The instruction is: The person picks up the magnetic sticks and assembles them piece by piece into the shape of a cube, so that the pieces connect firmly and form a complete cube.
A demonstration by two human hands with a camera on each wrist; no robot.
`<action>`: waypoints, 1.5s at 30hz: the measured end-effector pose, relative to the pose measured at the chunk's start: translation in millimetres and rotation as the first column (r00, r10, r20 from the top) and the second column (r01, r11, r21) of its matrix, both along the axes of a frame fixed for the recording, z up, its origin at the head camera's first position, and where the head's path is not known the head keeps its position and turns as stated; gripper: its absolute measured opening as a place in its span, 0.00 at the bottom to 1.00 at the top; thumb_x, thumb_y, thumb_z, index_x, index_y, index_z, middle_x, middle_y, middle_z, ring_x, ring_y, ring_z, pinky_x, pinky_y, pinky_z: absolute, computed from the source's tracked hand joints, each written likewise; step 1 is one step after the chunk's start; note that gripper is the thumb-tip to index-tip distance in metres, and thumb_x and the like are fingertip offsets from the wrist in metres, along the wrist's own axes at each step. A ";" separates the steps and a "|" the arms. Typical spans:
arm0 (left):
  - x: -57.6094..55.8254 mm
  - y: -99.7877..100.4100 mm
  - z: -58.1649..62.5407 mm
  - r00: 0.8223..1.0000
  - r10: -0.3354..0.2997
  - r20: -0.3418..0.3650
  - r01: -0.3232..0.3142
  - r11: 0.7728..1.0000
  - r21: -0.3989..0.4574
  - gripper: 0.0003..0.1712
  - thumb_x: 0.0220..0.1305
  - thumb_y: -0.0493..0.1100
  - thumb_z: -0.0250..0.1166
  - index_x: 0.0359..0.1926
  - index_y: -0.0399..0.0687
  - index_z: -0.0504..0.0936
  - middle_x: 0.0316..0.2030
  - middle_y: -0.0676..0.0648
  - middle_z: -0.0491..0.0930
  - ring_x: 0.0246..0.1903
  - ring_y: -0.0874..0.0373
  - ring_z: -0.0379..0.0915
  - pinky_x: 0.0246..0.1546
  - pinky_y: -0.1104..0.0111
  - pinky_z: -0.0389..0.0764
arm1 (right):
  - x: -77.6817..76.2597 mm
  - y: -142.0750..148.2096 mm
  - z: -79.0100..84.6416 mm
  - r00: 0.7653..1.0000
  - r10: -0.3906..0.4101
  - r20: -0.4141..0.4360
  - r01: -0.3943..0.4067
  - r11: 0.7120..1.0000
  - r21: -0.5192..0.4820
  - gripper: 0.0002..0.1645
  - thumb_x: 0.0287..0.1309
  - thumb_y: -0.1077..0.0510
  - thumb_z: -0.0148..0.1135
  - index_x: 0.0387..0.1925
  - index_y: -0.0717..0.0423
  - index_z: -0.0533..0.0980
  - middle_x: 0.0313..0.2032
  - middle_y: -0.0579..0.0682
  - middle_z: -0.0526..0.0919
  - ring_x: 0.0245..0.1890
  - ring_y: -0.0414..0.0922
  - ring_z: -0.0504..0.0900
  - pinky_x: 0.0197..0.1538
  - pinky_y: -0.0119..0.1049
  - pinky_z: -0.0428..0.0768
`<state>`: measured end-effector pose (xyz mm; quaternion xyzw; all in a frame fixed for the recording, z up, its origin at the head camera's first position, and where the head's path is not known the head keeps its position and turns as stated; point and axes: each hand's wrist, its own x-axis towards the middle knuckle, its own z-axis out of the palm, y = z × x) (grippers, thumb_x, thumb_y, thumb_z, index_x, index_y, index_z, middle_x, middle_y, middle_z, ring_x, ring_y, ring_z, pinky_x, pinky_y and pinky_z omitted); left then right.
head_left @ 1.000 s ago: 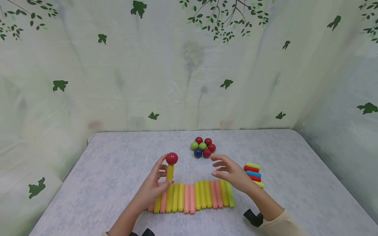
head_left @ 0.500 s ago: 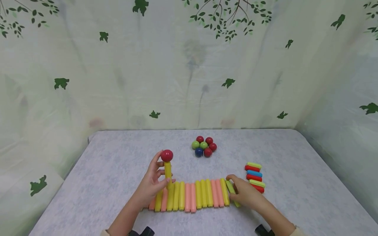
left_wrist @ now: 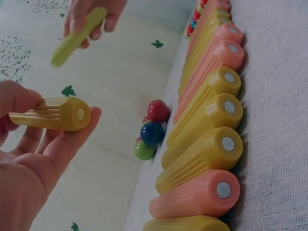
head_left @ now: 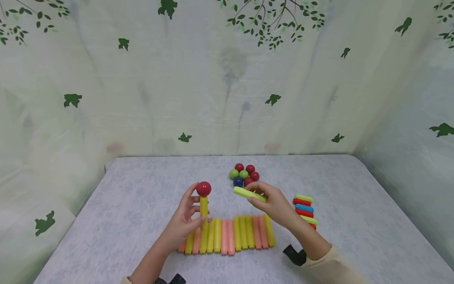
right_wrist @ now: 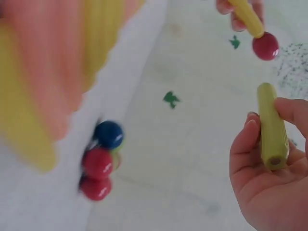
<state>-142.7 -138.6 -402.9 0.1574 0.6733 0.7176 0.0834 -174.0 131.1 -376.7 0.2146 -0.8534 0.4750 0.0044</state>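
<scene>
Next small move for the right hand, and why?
Probably bring the light-green rod in the right hand toward the red ball: the left hand holds a yellow rod with that ball at its top end, and a gap separates ball and light-green rod.

Row of pink and yellow sticks (left_wrist: 204,195): pale-ended, lay on the tabletop (left_wrist: 279,120). Yellow stick (left_wrist: 60,114): was pinched by left-hand fingers (left_wrist: 70,143), clear of the row. Yellow-green stick (left_wrist: 77,39): was held by right-hand fingers (left_wrist: 77,21), likewise clear. Red, blue and green balls (left_wrist: 152,134): sat beyond the row.
</scene>
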 end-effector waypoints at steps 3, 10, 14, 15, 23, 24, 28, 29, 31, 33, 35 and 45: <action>0.4 0.2 -1.1 0.999 -0.033 -0.018 0.033 0.999 0.006 0.49 0.56 0.24 0.56 0.68 0.65 0.43 0.52 0.36 0.58 0.50 0.34 0.59 0.40 0.58 0.76 | -6.5 -15.4 8.5 0.996 0.085 -0.020 -0.086 0.993 -0.077 0.14 0.54 0.57 0.62 0.45 0.50 0.75 0.39 0.45 0.76 0.34 0.45 0.73 0.35 0.33 0.77; -0.1 1.8 -1.7 0.996 -0.080 -0.035 0.080 0.997 -0.011 0.48 0.57 0.27 0.57 0.68 0.62 0.40 0.52 0.35 0.58 0.48 0.36 0.61 0.40 0.59 0.77 | -14.5 -33.3 14.9 0.985 0.171 0.007 -0.168 0.977 -0.133 0.16 0.54 0.63 0.61 0.46 0.57 0.75 0.44 0.50 0.75 0.36 0.45 0.73 0.37 0.32 0.77; 0.1 4.2 0.5 0.995 -0.095 -0.027 0.095 0.995 0.002 0.49 0.57 0.26 0.57 0.68 0.62 0.39 0.50 0.34 0.58 0.45 0.40 0.64 0.40 0.57 0.76 | -9.6 -37.0 24.3 0.982 0.185 0.038 -0.176 0.970 -0.167 0.15 0.54 0.67 0.59 0.45 0.62 0.75 0.42 0.53 0.75 0.33 0.45 0.73 0.36 0.31 0.77; 0.0 5.4 1.3 0.996 -0.090 -0.015 0.090 0.996 0.011 0.49 0.57 0.27 0.58 0.68 0.62 0.40 0.50 0.34 0.58 0.44 0.41 0.65 0.40 0.57 0.76 | -7.5 -37.9 27.3 0.981 0.187 0.045 -0.177 0.968 -0.176 0.15 0.54 0.67 0.59 0.45 0.63 0.75 0.41 0.54 0.75 0.32 0.45 0.73 0.35 0.31 0.76; -7.5 21.5 14.3 0.988 0.093 0.119 -0.093 0.996 -0.004 0.34 0.56 0.46 0.64 0.56 0.57 0.50 0.42 0.36 0.67 0.28 0.45 0.75 0.40 0.60 0.76 | 3.1 -43.6 34.4 0.977 0.209 0.038 -0.196 0.957 -0.211 0.13 0.54 0.68 0.58 0.43 0.66 0.74 0.37 0.55 0.76 0.30 0.44 0.70 0.32 0.28 0.74; -9.1 23.2 15.8 0.986 0.108 0.130 -0.107 0.994 -0.016 0.33 0.56 0.48 0.64 0.55 0.56 0.52 0.40 0.35 0.68 0.26 0.46 0.75 0.39 0.60 0.77 | 3.1 -44.0 33.2 0.976 0.215 0.039 -0.202 0.956 -0.212 0.13 0.55 0.68 0.58 0.43 0.66 0.74 0.37 0.54 0.76 0.29 0.44 0.70 0.32 0.28 0.73; -15.6 26.6 18.0 0.983 0.116 0.141 -0.112 0.993 -0.033 0.28 0.56 0.47 0.64 0.52 0.46 0.61 0.36 0.36 0.68 0.22 0.51 0.72 0.33 0.62 0.79 | -3.5 -43.4 23.7 0.970 0.240 0.047 -0.225 0.952 -0.209 0.13 0.55 0.68 0.57 0.44 0.67 0.73 0.38 0.54 0.76 0.29 0.44 0.71 0.33 0.29 0.74; -16.8 26.4 18.1 0.983 0.117 0.138 -0.113 0.993 -0.037 0.26 0.56 0.46 0.64 0.51 0.45 0.63 0.36 0.37 0.68 0.21 0.52 0.72 0.32 0.63 0.79 | -7.4 -41.9 19.7 0.968 0.246 0.046 -0.231 0.950 -0.211 0.14 0.56 0.67 0.57 0.45 0.66 0.73 0.39 0.54 0.76 0.31 0.44 0.72 0.35 0.30 0.75; -19.3 24.8 17.1 0.982 0.131 0.134 -0.127 0.991 -0.044 0.22 0.56 0.43 0.64 0.49 0.43 0.66 0.36 0.39 0.68 0.20 0.52 0.72 0.30 0.65 0.79 | -17.2 -36.9 11.4 0.969 0.246 0.039 -0.231 0.947 -0.221 0.14 0.57 0.65 0.57 0.46 0.65 0.73 0.41 0.54 0.76 0.35 0.45 0.74 0.39 0.33 0.76; -21.8 22.1 15.6 0.979 0.153 0.133 -0.149 0.988 -0.042 0.19 0.57 0.42 0.63 0.47 0.43 0.68 0.34 0.39 0.68 0.19 0.52 0.72 0.30 0.65 0.79 | -30.1 -28.8 0.4 0.975 0.223 0.026 -0.209 0.946 -0.248 0.15 0.58 0.62 0.56 0.47 0.65 0.73 0.43 0.55 0.76 0.38 0.47 0.75 0.42 0.36 0.76; -23.9 18.9 14.3 0.975 0.182 0.130 -0.179 0.983 -0.032 0.18 0.58 0.40 0.62 0.47 0.43 0.68 0.31 0.39 0.67 0.18 0.53 0.72 0.30 0.64 0.79 | -42.3 -19.8 -8.6 0.988 0.151 0.015 -0.142 0.956 -0.257 0.16 0.60 0.58 0.56 0.47 0.62 0.73 0.44 0.55 0.76 0.41 0.47 0.75 0.44 0.37 0.76; -26.8 9.0 13.3 0.966 0.236 0.109 -0.238 0.971 0.007 0.21 0.58 0.42 0.62 0.49 0.42 0.66 0.27 0.39 0.66 0.18 0.57 0.69 0.31 0.62 0.79 | -84.5 0.3 -51.7 1.000 -0.023 0.002 0.021 0.955 0.294 0.23 0.55 0.59 0.61 0.54 0.55 0.71 0.50 0.51 0.72 0.48 0.46 0.70 0.51 0.42 0.71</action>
